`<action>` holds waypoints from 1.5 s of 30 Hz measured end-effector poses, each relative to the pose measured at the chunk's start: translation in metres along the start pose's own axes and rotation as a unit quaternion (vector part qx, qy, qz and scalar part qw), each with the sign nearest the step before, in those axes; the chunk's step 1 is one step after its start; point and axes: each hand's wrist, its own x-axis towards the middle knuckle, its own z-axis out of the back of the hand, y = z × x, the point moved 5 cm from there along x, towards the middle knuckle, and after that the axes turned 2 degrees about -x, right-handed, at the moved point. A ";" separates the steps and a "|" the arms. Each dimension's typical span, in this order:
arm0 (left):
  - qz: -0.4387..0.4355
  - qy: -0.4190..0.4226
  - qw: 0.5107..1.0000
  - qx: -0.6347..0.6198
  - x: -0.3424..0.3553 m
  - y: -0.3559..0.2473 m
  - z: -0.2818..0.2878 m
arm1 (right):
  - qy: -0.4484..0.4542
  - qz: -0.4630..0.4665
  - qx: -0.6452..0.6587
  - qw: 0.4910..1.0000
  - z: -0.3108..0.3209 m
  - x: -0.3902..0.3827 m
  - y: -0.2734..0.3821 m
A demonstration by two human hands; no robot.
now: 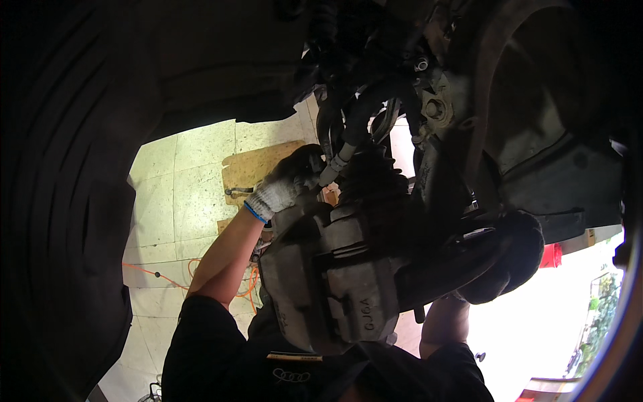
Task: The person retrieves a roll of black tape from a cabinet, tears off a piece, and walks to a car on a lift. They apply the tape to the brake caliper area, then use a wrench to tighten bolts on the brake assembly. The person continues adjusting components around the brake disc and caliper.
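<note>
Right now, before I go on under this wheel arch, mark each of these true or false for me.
1. Both hands wear gloves. True: the left hand has a pale knit glove, the right hand a dark one.
2. The left hand reaches up by the hose above the brake caliper. True.
3. The right hand rests on the floor. False: it is raised against the dark metal part to the right of the caliper.
4. The caliper is bright red. False: it is grey metal.
5. An orange cable lies on the tiled floor. True.
</note>
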 end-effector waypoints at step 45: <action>0.003 -0.229 0.969 0.090 -0.015 -0.099 0.046 | -0.141 -0.075 0.171 0.972 -0.014 0.015 0.045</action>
